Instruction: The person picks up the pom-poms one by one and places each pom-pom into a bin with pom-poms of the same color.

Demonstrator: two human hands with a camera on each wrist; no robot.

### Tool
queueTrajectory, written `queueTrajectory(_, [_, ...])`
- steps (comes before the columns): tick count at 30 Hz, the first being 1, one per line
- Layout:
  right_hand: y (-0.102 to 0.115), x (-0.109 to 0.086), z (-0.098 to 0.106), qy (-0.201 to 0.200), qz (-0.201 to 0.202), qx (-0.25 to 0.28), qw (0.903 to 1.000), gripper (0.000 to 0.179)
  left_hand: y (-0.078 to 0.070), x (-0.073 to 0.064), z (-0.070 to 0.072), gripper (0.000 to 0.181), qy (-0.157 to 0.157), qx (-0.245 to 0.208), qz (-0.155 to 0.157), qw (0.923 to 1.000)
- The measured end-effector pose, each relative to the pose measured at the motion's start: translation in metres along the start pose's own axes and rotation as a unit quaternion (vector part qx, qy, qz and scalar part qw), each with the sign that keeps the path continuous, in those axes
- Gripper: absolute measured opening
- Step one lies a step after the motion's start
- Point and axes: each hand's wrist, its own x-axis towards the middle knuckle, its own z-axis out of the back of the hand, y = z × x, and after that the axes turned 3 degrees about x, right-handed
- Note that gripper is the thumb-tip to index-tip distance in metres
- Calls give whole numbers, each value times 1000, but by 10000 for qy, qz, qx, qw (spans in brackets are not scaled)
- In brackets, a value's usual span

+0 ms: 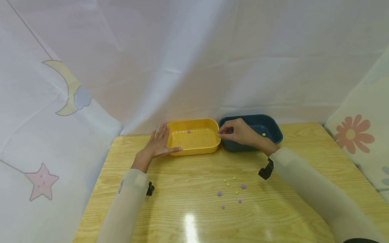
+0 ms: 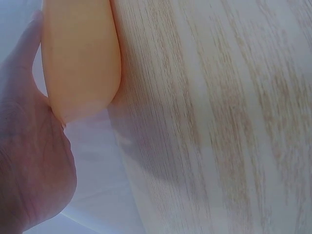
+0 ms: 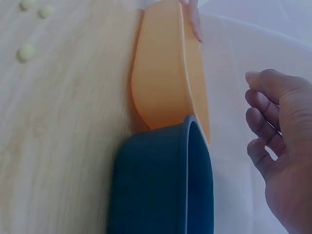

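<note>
The yellow tray [image 1: 195, 151] and the blue tray [image 1: 235, 147] stood end to end near the far edge of the tabletop [image 1: 171, 193], in front of the white fabric [image 1: 192, 71]. Their adjacent ends lay just beside each other; contact between them could not be confirmed. The left hand [image 1: 158, 143] was spread wide, fingers extended, at the left end of the yellow tray, its thumb along the near-left rim. The right hand [image 1: 241, 132] was narrow, pinching a purple piece [image 1: 219, 134] between thumb and fingertips at the gap between the trays. One loose purple piece [image 1: 189, 131] lay inside the yellow tray, toward the far wall. One loose yellow piece [image 1: 264, 134] lay inside the blue tray, toward its right end. Four yellow pieces [image 1: 228, 184] and four purple pieces [image 1: 219, 193] lay scattered on the tabletop, well inside its side edges. An open strip of wood separated them from the trays' near walls.
</note>
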Motion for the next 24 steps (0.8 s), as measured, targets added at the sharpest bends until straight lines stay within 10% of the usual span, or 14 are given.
queueTrajectory(24, [-23, 52, -20, -347, -975, -79, 9946, 11, 3, 1, -1, 121, -5, -147, 7, 9999])
